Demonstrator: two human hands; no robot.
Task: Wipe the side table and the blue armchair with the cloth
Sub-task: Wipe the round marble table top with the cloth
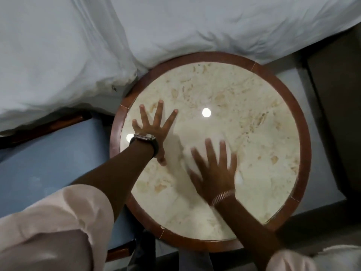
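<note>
The round side table (304, 122) has a cream marble top and a brown wooden rim. My left hand (154, 126) lies flat on its left part with the fingers spread and nothing in it. A dark watch sits on that wrist. My right hand (213, 171), blurred by motion, presses with spread fingers on a pale cloth (238, 178) near the middle of the top. The cloth barely stands out from the marble and is mostly hidden by the hand. The blue armchair (48, 157) stands at the left, its seat touching the table's rim.
A bed with a rumpled white duvet (175, 26) fills the top and overlaps the table's far edge. A dark piece of furniture (340, 106) stands at the right on pale floor. The chair's wooden arm (48, 127) runs along under the duvet.
</note>
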